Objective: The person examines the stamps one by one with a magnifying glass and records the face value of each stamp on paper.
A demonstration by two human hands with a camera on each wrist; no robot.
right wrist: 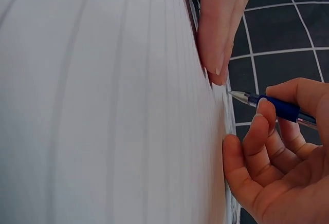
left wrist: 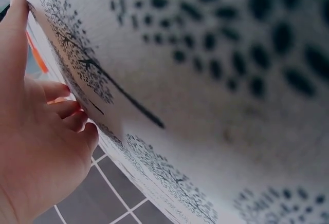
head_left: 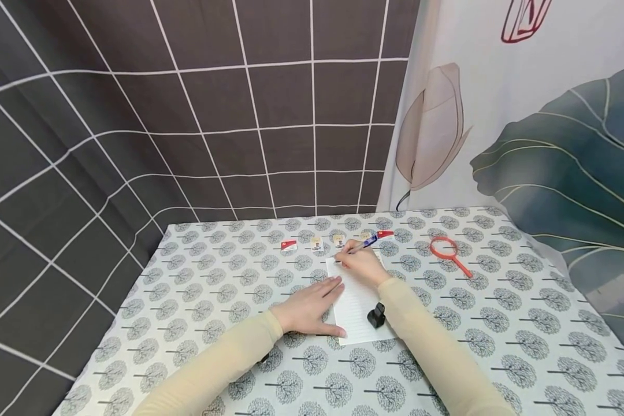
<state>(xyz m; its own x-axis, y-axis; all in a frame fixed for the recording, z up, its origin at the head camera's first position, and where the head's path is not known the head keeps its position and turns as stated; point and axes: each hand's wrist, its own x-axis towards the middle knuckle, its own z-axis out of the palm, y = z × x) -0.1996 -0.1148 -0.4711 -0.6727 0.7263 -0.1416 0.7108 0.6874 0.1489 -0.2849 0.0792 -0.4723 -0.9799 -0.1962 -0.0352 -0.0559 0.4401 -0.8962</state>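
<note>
Dark curtain (head_left: 281,98), white grid lines, at left and behind. Tree-print cloth (head_left: 197,277) covers the tabletop. Cream left sleeve (head_left: 213,364) reaches in from the lower edge.

Far side, at the left of a row: red-and-white card (head_left: 288,245). Nearer, left hand (head_left: 312,306) lies palm down at the left edge of the lined paper (head_left: 353,312); fingers reach forward, thumb spread wide from them. Two yellowish cards beyond: one (head_left: 317,244), then another (head_left: 339,241).

Paper sits before the person, slightly tilted. Over its upper part, right hand (head_left: 363,264) pinches a blue pen (head_left: 366,242) between thumb and fingers, other fingers curled beneath. Nib at the paper's upper left; contact, cannot tell. Small black device (head_left: 377,316) at the right cuff.

Behind the pen, a partly hidden yellowish card, then a red card (head_left: 385,234). Farther right, well apart: red magnifying glass (head_left: 461,267), handle towards the person. Far right, white curtain (head_left: 478,52) with large leaf motifs.
</note>
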